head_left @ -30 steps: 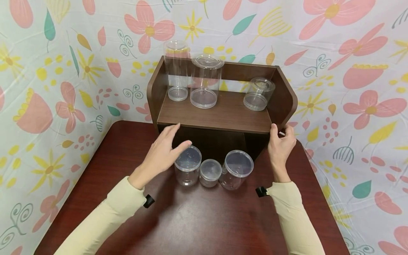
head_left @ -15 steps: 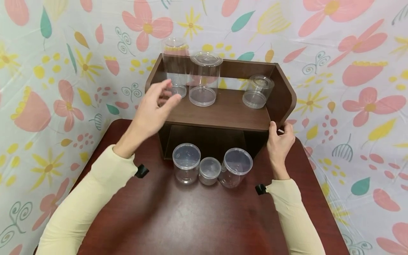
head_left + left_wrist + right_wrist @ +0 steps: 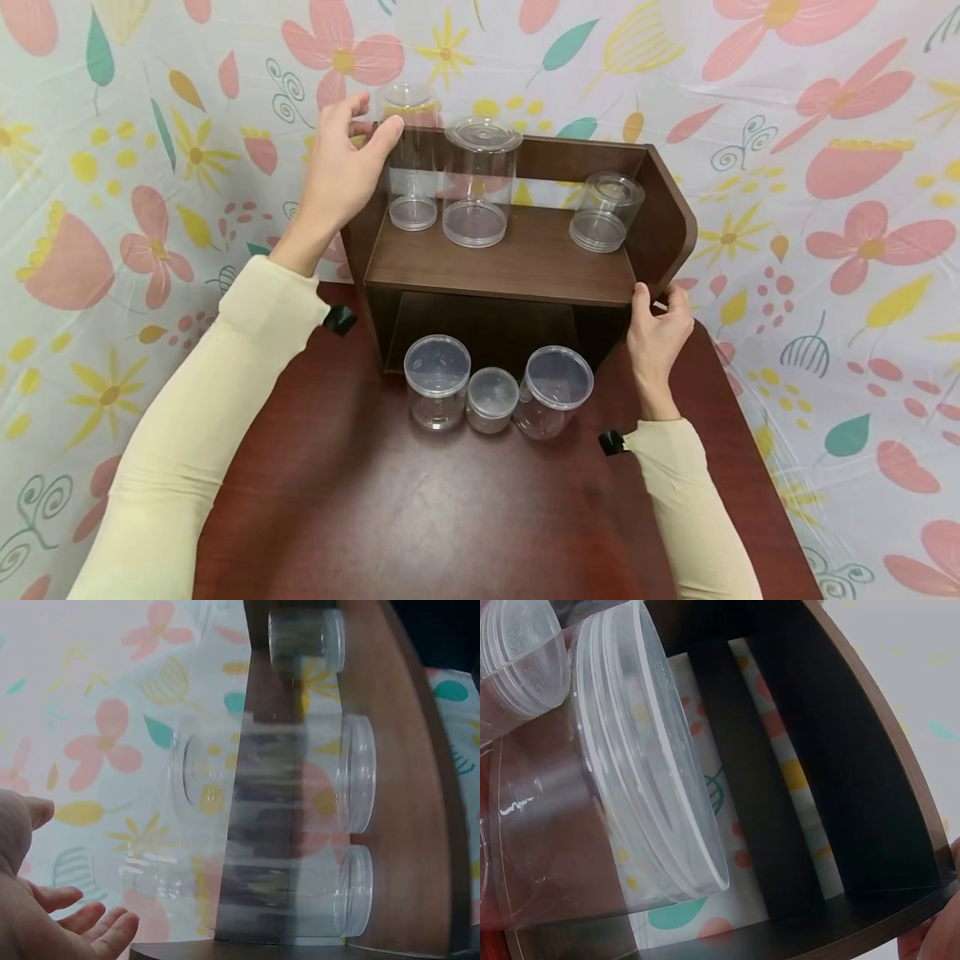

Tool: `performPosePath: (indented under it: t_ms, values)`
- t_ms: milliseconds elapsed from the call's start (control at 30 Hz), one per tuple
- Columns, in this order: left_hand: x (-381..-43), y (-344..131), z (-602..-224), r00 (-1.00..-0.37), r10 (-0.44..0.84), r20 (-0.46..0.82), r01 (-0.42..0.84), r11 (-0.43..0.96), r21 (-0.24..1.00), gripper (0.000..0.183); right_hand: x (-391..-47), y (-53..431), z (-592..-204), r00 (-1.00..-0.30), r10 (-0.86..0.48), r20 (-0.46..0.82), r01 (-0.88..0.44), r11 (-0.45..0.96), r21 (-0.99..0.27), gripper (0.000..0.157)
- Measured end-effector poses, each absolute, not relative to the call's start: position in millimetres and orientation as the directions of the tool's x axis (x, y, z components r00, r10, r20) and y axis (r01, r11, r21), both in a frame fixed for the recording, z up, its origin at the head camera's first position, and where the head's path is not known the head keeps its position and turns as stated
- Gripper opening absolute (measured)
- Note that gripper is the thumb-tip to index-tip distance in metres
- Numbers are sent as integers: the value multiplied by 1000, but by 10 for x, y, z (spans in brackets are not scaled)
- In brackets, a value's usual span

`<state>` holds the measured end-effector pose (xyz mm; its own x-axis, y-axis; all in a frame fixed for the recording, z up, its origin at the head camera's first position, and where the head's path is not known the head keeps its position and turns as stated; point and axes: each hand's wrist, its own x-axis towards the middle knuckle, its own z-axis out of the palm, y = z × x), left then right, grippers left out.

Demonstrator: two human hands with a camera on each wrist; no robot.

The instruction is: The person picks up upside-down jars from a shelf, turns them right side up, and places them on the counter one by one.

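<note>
My left hand (image 3: 345, 162) is raised just left of the top of a tall clear plastic jar (image 3: 416, 183), thumb and fingers spread. In the left wrist view, a gap shows between the left hand (image 3: 52, 915) and that jar (image 3: 255, 892). A wider clear jar (image 3: 480, 187) and a short clear jar (image 3: 606, 212) share the upper shelf of the brown shelf unit (image 3: 502, 265). With thumb and fingers, my right hand (image 3: 660, 337) grips the lower front edge of the unit's right side panel; in the right wrist view that hand (image 3: 941, 934) is mostly cut off.
Three lidded clear jars stand in a row on the dark red table (image 3: 450, 517) before the unit: a left jar (image 3: 437, 387), a small middle jar (image 3: 492, 400) and a right jar (image 3: 555, 387). A flowered cloth (image 3: 825, 250) hangs behind and at both sides.
My left hand has risen from beside the table jars, past the upper shelf, to the top of the tall jar. My right hand keeps its grip on the side panel.
</note>
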<state>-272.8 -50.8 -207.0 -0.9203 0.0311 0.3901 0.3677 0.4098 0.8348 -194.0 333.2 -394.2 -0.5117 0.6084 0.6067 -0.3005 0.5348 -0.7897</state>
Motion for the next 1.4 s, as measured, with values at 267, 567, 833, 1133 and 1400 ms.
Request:
performPosePath:
  t_ms: [267, 567, 833, 1133, 1400]
  values:
    - [-3015, -422, -1950, -954, -3, 300, 258, 499, 827, 74, -1949, 3332, -3951, -510, 606, 610, -292, 546, -786, 17]
    - [-3203, -333, -1880, -971, -28, 238, 184, 551, 814, 78, -1976, 3326, -3955, -491, 613, 619, -286, 558, -779, 14]
    - [-3310, -296, -1877, -977, -11, 213, 167, 582, 796, 78, -1948, 3355, -3956, -513, 600, 614, -302, 544, -783, 15]
    - [-3371, -273, -1953, -975, 27, 219, 198, 545, 815, 83, -1863, 3225, -3833, -506, 607, 613, -305, 539, -785, 13]
    - [-3409, -272, -2001, -981, 32, 191, 179, 520, 835, 94, -1901, 3279, -3875, -509, 599, 618, -305, 546, -780, 15]
